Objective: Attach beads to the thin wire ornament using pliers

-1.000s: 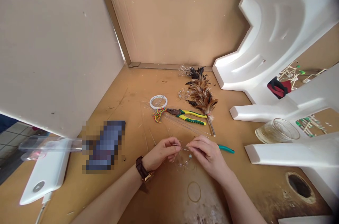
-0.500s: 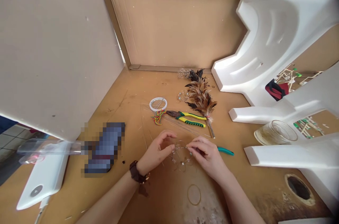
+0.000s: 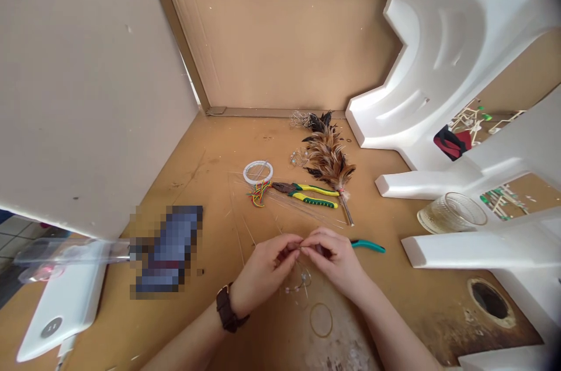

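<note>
My left hand [image 3: 274, 260] and my right hand [image 3: 331, 254] meet fingertip to fingertip over the table. Both are closed in a pinch on a thin beaded wire [image 3: 303, 284], which hangs in loops below the fingers with a few small pale beads on it. The exact spot they grip is hidden by the fingertips. A dark watch circles my left wrist. Just beyond my right hand lies a tool with a teal handle [image 3: 369, 246], its other end covered by the hand. Nearer to me, a thin yellowish ring [image 3: 321, 320] lies flat on the table.
Pliers with yellow-green handles [image 3: 313, 196], a white ring [image 3: 258, 173] with coloured threads and a feather duster [image 3: 328, 155] lie ahead. White foam pieces [image 3: 438, 67] and a glass [image 3: 453, 213] stand right. Left are a blurred blue object [image 3: 173, 248] and a white device [image 3: 65, 295].
My left hand has moved right and closed, so its fingertips now touch those of my right hand at the wire. The wire loops have tilted and hang lower. The view has shifted slightly.
</note>
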The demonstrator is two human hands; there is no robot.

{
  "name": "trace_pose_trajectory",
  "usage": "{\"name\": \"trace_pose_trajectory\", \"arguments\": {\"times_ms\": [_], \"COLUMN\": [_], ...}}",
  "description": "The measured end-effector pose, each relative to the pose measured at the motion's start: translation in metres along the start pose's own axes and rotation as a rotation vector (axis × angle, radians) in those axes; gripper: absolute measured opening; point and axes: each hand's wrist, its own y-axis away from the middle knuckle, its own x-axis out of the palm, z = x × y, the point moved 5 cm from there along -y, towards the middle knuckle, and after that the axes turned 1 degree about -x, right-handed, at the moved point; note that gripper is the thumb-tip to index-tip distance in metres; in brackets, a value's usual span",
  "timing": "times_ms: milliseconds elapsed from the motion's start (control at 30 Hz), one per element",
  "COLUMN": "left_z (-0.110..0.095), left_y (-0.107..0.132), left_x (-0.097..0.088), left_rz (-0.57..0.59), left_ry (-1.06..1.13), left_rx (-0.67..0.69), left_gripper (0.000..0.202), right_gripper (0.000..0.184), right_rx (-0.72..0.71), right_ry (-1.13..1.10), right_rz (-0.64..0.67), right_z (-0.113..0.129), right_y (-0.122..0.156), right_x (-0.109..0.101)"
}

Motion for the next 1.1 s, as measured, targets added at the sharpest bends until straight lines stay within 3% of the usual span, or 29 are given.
{"name": "trace_pose_trajectory", "arguments": {"times_ms": [133,233,367,533,867,1100], "left_z": [0.015,0.026,0.034,0.035,0.025,0.019], "left_y": [-0.005,-0.008,-0.012,-0.013,-0.009,-0.006], "left_x": [-0.007,-0.012,-0.017,-0.016,-0.012,-0.007], "left_rz": [-0.094,-0.158,-0.233,-0.245,-0.135,-0.072], "left_ry": [0.196,0.351,0.477,0.543,0.366,0.161], "left_rx": [-0.102,-0.199,-0.263,-0.25,-0.103,-0.013], "left_gripper": [0.016,0.018,0.023,0.025,0.024,0.025], "right_gripper": [0.026,0.042,0.028,0.027,0.031,0.026], "right_rx": [0.239,0.336,0.331,0.365,0.418,0.369], "right_ry": [-0.042,-0.044,0.088,-0.022,-0.172,-0.177], "right_rz": [-0.012,0.126,0.282,0.202,0.045,0.094], "right_z": [-0.016,-0.021,-0.024,-0.032,-0.037,-0.032], "right_y": [0.002,0.006,0.01,0.005,-0.001,0.001], "right_x": [-0.002,0.004,0.016,0.017,0.004,0.009]}}
